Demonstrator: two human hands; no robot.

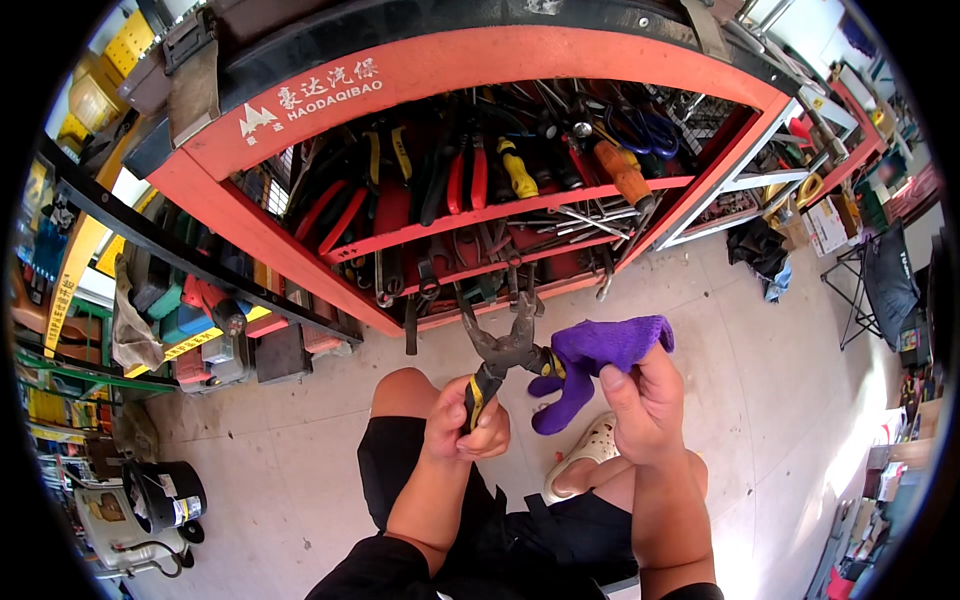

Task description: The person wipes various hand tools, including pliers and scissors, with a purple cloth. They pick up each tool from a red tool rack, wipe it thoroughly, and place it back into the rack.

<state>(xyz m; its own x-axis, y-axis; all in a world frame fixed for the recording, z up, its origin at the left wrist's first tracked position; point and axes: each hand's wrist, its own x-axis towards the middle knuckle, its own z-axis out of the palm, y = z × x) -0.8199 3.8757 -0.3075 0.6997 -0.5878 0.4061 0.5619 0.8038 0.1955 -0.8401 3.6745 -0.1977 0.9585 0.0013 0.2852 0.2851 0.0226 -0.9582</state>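
Note:
In front of my knees I hold a pair of pliers (496, 360) with yellow-and-black handles. Its dark, worn metal jaws are spread wide and point toward the tool cart. My left hand (466, 426) is closed around one handle. A purple cloth (600, 349) is pinched in my right hand (646, 409), mostly between the thumb and fingers. The cloth drapes over the end of the other handle, whose yellow part shows at its edge, and a fold hangs below.
A red tool cart (247, 240) stands ahead. Its upper shelf carries several pliers and screwdrivers; wrenches (390, 277) fill lower shelves. Tool cases (281, 352) sit at left, beyond a black bucket (166, 491). A folding chair (889, 270) and cardboard box (831, 223) are at right.

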